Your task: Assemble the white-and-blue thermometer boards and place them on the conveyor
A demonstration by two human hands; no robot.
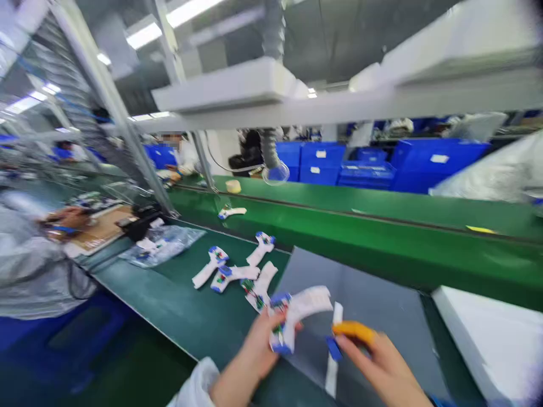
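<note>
Plastic housing (292, 322), white with blue ends and a green circuit board showing, is held over a grey sheet (360, 288) by the left hand (254, 350), its fingers (271, 328) closed around it, seemingly to present it to the right hand (375, 362). Those fingers pinch a yellow piece (354, 332), too blurred to identify, just beside a white strip (333, 362). Four similar parts (263, 249) lie on the green counter (169, 299); a conveyor belt (382, 226) and blue crates (322, 164) lie beyond.
</note>
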